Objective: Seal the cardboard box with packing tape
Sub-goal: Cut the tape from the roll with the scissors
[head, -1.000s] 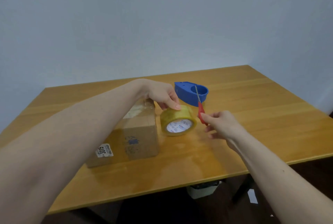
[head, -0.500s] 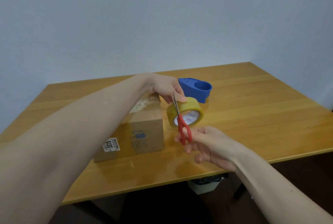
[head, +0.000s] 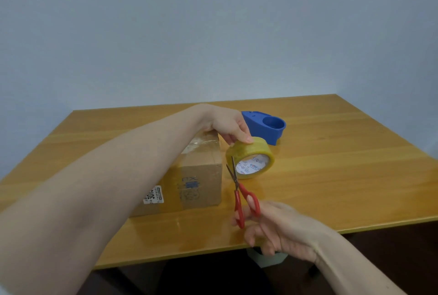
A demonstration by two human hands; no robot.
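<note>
A brown cardboard box (head: 201, 180) lies on the wooden table (head: 331, 176), with clear tape across its top and a white label on its front. My left hand (head: 231, 126) reaches over the box and grips the yellowish roll of packing tape (head: 251, 159), which stands on edge just right of the box. My right hand (head: 272, 226) holds red-handled scissors (head: 241, 197). Their blades are parted and point up at the gap between box and roll. My left forearm hides much of the box's left side.
A blue tape dispenser (head: 265, 126) sits behind the roll, toward the back of the table. The table's front edge runs close below my right hand. A pale wall rises behind the table.
My right hand has drawn the scissors back toward me and lowered them, and the blades now stand apart. My left hand stays on the tape roll beside the box.
</note>
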